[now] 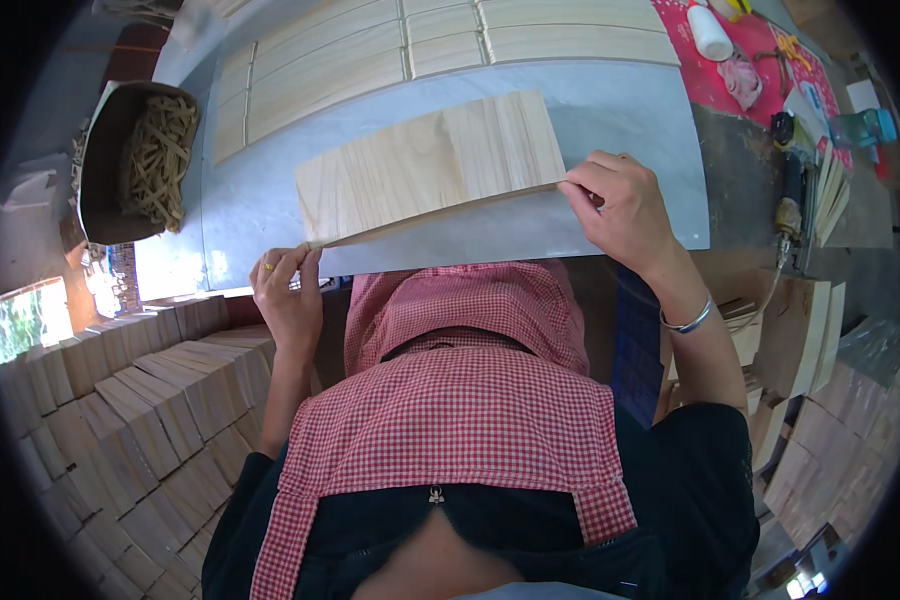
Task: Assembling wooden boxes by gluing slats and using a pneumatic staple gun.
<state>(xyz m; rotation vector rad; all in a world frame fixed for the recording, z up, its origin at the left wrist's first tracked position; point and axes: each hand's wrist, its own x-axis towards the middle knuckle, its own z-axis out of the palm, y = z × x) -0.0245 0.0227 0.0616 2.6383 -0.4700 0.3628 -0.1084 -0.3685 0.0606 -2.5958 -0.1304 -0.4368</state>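
Note:
A pale wooden board (430,155) slants over the grey-white tabletop (630,130), its near edge raised a little toward me. My left hand (288,285) pinches the board's near left corner between thumb and fingers. At the near right corner, my right hand (615,205) grips the same board with curled fingers. Behind it lie several more light wood panels (330,70), side by side with narrow gaps between them.
A box (100,190) of thin wood strips (160,160) stands at the left. On the right are a white bottle (708,32), a crumpled pink cloth (740,80) and a corded tool (792,190). Stacked wood blocks (150,410) fill the lower left; more boards (795,330) stand lower right.

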